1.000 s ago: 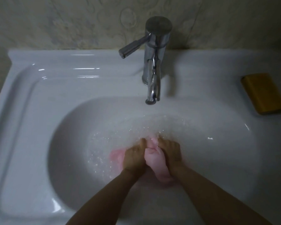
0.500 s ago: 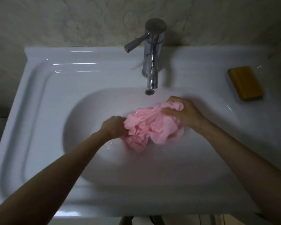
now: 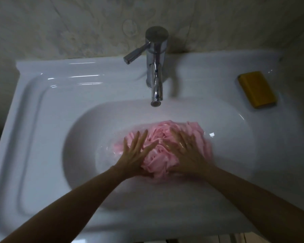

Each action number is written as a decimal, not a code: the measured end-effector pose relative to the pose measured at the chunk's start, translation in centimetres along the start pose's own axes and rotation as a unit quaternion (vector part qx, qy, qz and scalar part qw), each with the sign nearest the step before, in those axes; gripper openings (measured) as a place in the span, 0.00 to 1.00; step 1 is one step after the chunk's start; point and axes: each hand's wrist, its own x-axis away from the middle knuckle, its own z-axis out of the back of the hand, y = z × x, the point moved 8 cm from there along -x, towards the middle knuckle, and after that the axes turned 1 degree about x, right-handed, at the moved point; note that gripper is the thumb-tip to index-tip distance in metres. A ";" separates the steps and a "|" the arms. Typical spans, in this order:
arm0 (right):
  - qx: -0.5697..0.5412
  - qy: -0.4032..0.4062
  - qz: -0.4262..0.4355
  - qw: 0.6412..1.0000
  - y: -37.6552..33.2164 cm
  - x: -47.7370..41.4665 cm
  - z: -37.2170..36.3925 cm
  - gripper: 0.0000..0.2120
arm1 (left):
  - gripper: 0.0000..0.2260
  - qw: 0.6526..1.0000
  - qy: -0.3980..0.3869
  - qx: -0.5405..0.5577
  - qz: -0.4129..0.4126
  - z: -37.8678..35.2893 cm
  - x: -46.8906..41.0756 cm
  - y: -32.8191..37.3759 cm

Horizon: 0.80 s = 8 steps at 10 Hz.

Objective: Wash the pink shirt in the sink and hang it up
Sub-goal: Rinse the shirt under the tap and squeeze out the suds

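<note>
Status on pink shirt (image 3: 161,157): lying crumpled and wet at the bottom of the sink (image 3: 60,95) basin, right of its centre, sitting in shallow water. Pressing down on its left part with left hand (image 3: 135,153), fingers straight and spread, gripping nothing. Doing likewise on the right part with right hand (image 3: 184,149), fingers splayed flat, nothing pinched. Standing at the middle of the sink's back edge: chrome faucet (image 3: 155,67), spout hanging over the basin, lever pointing left. Lying near the rim's back right corner: yellow soap bar (image 3: 257,89), well apart from the shirt.
</note>
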 end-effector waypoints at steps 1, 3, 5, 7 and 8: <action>0.040 0.028 -0.006 0.999 -0.4 -1.4 -1.4 0.38 | 0.54 1.000 -0.008 0.019 0.021 -1.0 -0.8 0.1; 0.067 0.096 -0.021 0.993 -1.0 -2.2 -3.2 0.23 | 0.41 0.998 0.043 -0.025 0.026 -1.7 -1.9 0.8; -0.059 0.176 -0.029 0.982 -0.9 -4.9 -3.4 0.10 | 0.44 0.986 0.105 0.080 0.100 -0.7 -2.8 0.1; -0.228 0.205 -0.024 0.952 0.3 -5.6 -2.9 0.16 | 0.19 0.937 0.021 0.260 0.230 -3.0 -3.7 -2.2; -0.536 0.257 0.233 0.770 1.6 -6.2 -1.3 0.10 | 0.09 0.930 -0.001 0.310 0.200 -0.5 -3.8 -2.3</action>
